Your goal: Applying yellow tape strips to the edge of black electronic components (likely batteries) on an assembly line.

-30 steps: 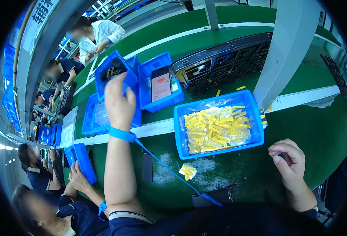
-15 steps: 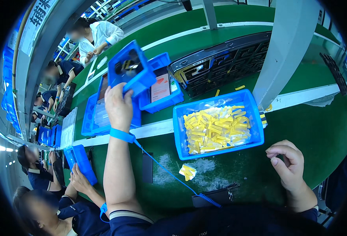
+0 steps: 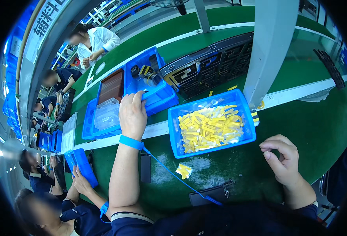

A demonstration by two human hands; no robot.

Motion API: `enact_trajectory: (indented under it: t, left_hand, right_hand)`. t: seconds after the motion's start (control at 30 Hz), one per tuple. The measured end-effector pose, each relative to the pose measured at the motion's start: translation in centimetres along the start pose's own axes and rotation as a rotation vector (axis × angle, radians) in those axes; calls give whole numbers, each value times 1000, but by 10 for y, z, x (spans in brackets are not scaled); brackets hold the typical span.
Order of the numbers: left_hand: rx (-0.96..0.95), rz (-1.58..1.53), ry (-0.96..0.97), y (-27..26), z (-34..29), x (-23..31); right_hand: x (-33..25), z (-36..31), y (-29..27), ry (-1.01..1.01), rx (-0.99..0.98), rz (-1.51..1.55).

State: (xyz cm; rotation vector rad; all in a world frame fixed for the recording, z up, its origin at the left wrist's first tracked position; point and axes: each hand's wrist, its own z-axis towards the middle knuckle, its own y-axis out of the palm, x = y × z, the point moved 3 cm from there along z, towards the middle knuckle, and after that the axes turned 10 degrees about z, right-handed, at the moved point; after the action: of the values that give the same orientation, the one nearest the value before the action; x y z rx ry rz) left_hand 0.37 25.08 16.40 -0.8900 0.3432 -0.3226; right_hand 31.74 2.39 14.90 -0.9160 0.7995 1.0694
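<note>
My left hand (image 3: pixel 133 114) is closed on the near rim of a blue plastic bin (image 3: pixel 157 91), which sits tilted on top of another blue bin. Inside the held bin lie several dark rolls, one with yellow and black stripes. A blue wrist strap (image 3: pixel 131 142) with a coiled cord is on my left wrist. My right hand (image 3: pixel 282 157) hovers over the green table, loosely curled, thumb apart from the fingers and nothing visible in it. Between my hands stands a blue bin (image 3: pixel 172 135) filled with yellow and clear strips. A small pile of yellow-and-white strips (image 3: pixel 184 171) lies before it.
Left of the held bin, a blue tray (image 3: pixel 88 122) holds brown sheets (image 3: pixel 110 87) and clear pieces. A grey post (image 3: pixel 270 51) rises behind the strip bin, beside a black frame panel (image 3: pixel 217 65). A dark flat device (image 3: pixel 209 195) lies near me. Co-workers are at the left.
My left hand has lowered the blue bin of rolls from the air onto the bin behind, covering the pink sheet there. My right hand has barely moved.
</note>
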Motion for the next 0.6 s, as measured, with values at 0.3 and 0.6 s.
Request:
enact_trajectory:
  t: [0.3,0.6]
  left_hand:
    - [193,-187,-2,-83,-19,44]
    - [58,-704,198,-146,-77,111]
  right_hand:
    - [39,14,-4,-4,155,-170]
    - [87,55,-1,391,192,-400]
